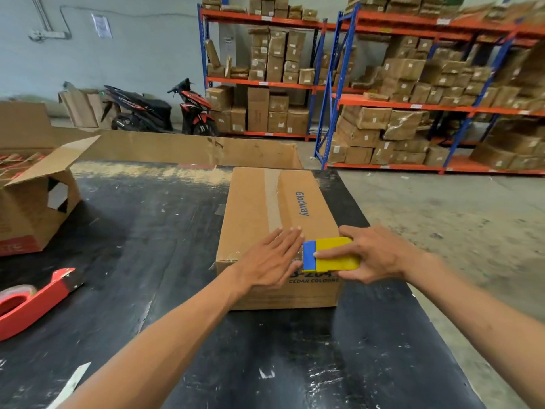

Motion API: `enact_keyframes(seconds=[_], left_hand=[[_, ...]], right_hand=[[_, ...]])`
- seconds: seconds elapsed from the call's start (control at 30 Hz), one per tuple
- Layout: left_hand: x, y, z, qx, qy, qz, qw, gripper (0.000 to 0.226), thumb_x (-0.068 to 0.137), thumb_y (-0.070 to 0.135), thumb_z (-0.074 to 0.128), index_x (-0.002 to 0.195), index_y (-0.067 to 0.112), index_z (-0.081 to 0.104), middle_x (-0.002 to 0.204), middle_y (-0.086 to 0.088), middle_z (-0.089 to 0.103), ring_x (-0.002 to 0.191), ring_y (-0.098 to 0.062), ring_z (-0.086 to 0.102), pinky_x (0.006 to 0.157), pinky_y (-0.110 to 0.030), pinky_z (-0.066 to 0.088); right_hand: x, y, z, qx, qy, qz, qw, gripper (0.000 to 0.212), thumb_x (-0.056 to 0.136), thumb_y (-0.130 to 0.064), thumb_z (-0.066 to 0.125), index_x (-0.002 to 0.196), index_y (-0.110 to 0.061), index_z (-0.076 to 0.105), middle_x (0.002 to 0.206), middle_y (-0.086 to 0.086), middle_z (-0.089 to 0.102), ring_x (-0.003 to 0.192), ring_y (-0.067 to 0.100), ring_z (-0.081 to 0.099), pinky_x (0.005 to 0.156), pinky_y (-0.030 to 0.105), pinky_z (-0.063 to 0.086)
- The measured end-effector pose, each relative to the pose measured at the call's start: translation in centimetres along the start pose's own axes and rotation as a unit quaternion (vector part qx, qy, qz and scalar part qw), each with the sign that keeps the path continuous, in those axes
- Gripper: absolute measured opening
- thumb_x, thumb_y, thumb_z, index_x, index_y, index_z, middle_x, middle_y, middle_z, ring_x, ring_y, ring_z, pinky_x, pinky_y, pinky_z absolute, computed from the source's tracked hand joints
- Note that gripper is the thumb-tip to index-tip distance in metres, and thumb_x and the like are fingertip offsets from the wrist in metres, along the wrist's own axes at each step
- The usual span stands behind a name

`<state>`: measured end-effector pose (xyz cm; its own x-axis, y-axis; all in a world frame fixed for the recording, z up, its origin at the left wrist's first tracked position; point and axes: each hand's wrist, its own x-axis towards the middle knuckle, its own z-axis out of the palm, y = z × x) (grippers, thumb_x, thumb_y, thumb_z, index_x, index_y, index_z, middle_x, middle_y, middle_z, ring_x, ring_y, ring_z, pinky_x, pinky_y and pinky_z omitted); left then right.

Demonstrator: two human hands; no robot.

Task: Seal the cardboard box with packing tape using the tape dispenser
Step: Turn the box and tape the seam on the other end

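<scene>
Closed cardboard box point(277, 231) on a scuffed black table point(147, 231), both hands at its near edge.
The left hand point(269, 258) lies flat, fingers spread, on the box's glossy tape strip point(272, 202). Beside it, the right hand point(374, 255) is clamped on a blocky yellow-and-blue tool point(330, 254), partly hiding printed lettering. Far left of the box lies a red tape dispenser point(32, 302), cut off.

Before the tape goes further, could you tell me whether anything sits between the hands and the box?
Nothing visible does. The left hand lies flat on the box top, and the right hand holds the yellow dispenser at its near edge.
</scene>
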<state>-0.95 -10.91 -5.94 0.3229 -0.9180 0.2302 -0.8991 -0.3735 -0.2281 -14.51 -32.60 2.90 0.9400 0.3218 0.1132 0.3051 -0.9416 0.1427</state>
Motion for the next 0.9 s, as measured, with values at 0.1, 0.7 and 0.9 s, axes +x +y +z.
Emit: enact_keyframes(seconds=[0.1, 0.7, 0.9], left_hand=[[0.1, -0.3, 0.7, -0.006, -0.043, 0.001, 0.999, 0.084, 0.091, 0.056, -0.017, 0.156, 0.006, 0.003, 0.164, -0.015, 0.006, 0.152, -0.024, 0.005, 0.123, -0.038, 0.003], [-0.4, -2.0, 0.9, -0.017, -0.038, 0.026, 0.999, 0.077, 0.1, 0.057, -0.004, 0.154, 0.007, 0.017, 0.16, -0.015, 0.021, 0.149, -0.028, 0.021, 0.118, -0.039, 0.004], [-0.1, -1.9, 0.8, -0.006, -0.027, 0.018, 0.999, 0.085, 0.096, 0.059, -0.012, 0.154, 0.006, 0.018, 0.159, -0.017, 0.023, 0.148, -0.029, 0.021, 0.117, -0.041, 0.002]], right_hand=[[-0.1, -0.1, 0.2, -0.006, 0.004, -0.009, 1.0, 0.05, 0.076, -0.061, 0.052, 0.125, -0.059, 0.058, 0.081, -0.006, 0.05, 0.056, 0.014, 0.05, 0.05, 0.024, 0.033], [-7.7, 6.0, 1.8, -0.018, -0.033, 0.039, 0.999, 0.051, 0.075, -0.054, 0.054, 0.127, -0.055, 0.053, 0.082, 0.001, 0.052, 0.053, 0.021, 0.055, 0.038, 0.027, 0.035], [-6.9, 4.7, 1.7, -0.066, -0.021, 0.017, 0.997, 0.046, 0.076, -0.05, 0.052, 0.121, -0.046, 0.054, 0.08, 0.007, 0.056, 0.047, 0.024, 0.055, 0.038, 0.024, 0.032]])
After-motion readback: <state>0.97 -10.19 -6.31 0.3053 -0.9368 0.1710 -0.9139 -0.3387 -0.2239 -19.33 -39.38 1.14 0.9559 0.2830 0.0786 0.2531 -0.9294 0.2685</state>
